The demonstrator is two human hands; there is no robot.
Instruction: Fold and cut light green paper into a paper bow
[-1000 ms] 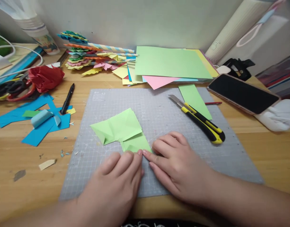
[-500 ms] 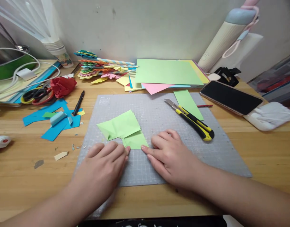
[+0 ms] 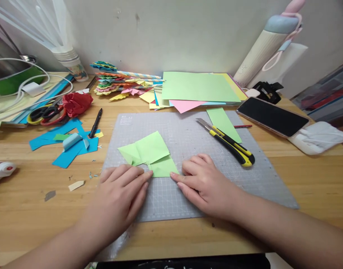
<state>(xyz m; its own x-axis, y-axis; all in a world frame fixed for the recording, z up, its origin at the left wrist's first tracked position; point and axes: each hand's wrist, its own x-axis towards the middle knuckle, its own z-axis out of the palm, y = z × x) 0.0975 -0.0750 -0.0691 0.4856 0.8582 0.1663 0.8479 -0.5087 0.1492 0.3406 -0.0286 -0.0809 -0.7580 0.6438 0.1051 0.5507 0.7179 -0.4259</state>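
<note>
The left hand [image 3: 122, 188] hides part of the folded green paper [image 3: 153, 147] and the lower left of the grey mat [image 3: 171, 201]. The mat's print is too small to read. The frame cuts off 2 forearms, black fabric [image 3: 182, 262] at the bottom, and a white device [image 3: 2, 169] at the left.

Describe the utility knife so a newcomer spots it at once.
Start at the grey cutting mat, then go to its far right part. The utility knife lies there slantwise, its bare metal blade pointing toward the far left. Its black-and-yellow handle sets it apart from the plain green paper strip and thin red stick beside it.
</note>
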